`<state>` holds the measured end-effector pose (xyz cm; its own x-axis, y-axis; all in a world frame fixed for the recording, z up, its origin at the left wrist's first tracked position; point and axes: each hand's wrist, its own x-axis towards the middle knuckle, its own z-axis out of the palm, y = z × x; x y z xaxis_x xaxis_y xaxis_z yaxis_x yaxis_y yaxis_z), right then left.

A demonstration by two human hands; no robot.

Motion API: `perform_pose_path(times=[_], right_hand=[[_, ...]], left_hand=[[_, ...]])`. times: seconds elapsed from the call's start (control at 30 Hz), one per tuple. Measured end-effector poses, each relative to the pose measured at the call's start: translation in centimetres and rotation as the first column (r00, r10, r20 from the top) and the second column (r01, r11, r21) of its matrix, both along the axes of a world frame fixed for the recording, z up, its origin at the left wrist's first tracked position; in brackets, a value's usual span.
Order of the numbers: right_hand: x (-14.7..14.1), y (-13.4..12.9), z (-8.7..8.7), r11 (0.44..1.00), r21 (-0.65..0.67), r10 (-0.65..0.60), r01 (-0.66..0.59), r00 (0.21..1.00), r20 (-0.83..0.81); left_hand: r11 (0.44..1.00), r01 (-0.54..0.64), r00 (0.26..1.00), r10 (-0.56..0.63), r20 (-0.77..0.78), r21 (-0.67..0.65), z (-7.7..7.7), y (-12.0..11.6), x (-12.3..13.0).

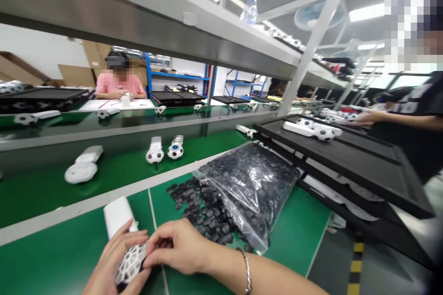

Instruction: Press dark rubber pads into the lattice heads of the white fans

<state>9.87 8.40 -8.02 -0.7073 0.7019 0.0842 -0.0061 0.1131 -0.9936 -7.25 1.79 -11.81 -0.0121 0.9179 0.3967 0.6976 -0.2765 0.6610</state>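
My left hand (114,258) is wrapped round the white lattice ball end (131,260) of a white plastic housing with a football pattern. The long white body (118,214) of this housing points away from me on the green bench. My right hand (183,245) pinches a small black piece (142,262) against the lattice's right side, its fingertips partly hiding it. Beyond my right hand lies a heap of loose black pieces (204,214), spilling from a clear plastic bag (252,179) full of the same pieces.
A green conveyor (117,156) crosses ahead, carrying white housings with football ends (154,150) and a bagged white one (81,171). Stacked black trays (346,161) stand at right. A grey shelf (166,14) spans overhead. One person (119,80) sits opposite; another person's arm (408,120) is at right.
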Motion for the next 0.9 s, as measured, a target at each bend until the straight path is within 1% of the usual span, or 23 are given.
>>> perform_pose_path(times=[0.03,0.1,0.17,0.27,0.4,0.47,0.57,0.63,0.73,0.8,0.9], right_hand=[[0.1,-0.1,0.4,1.0,0.014,0.01,-0.01,1.0,0.004],[0.3,-0.2,1.1,0.999,0.041,0.024,-0.024,1.0,0.011],[0.5,-0.1,1.6,0.995,0.095,0.03,-0.035,0.998,0.046],[0.7,0.2,1.9,0.987,0.15,0.048,-0.061,0.995,0.093],[0.9,0.4,2.1,0.974,0.191,0.101,-0.118,0.99,0.101],[1.0,0.5,2.1,0.974,0.176,0.129,-0.144,0.987,0.091],[1.0,0.7,1.9,0.98,0.115,0.156,-0.164,0.985,0.073],[1.0,0.8,1.6,0.985,0.067,0.156,-0.161,0.985,0.067],[1.1,0.7,1.4,0.99,0.003,0.14,-0.14,0.988,0.062],[1.1,0.5,1.4,0.992,-0.011,0.124,-0.124,0.99,0.063],[1.0,0.4,1.5,0.994,0.001,0.106,-0.106,0.992,0.075]], left_hand=[[1.0,-0.005,1.0,0.006,0.003,-0.023,0.9,-0.3,0.4],[0.995,0.025,1.0,-0.024,0.01,-0.093,2.8,-0.9,1.2],[0.987,0.063,0.997,-0.057,0.044,-0.15,4.2,-1.2,1.7],[0.982,0.092,0.993,-0.077,0.095,-0.164,5.3,-1.5,2.1],[0.983,0.1,0.989,-0.081,0.12,-0.154,5.4,-1.6,2.2],[0.978,0.108,0.987,-0.085,0.135,-0.177,5.5,-1.6,2.1],[0.968,0.13,0.983,-0.099,0.152,-0.214,5.7,-1.6,2.0],[0.967,0.134,0.983,-0.102,0.156,-0.217,5.8,-1.6,2.0],[0.974,0.128,0.983,-0.1,0.152,-0.185,5.7,-1.6,1.9],[0.979,0.124,0.985,-0.101,0.143,-0.161,5.4,-1.6,1.9],[0.983,0.117,0.986,-0.099,0.131,-0.139,5.1,-1.7,2.0]])
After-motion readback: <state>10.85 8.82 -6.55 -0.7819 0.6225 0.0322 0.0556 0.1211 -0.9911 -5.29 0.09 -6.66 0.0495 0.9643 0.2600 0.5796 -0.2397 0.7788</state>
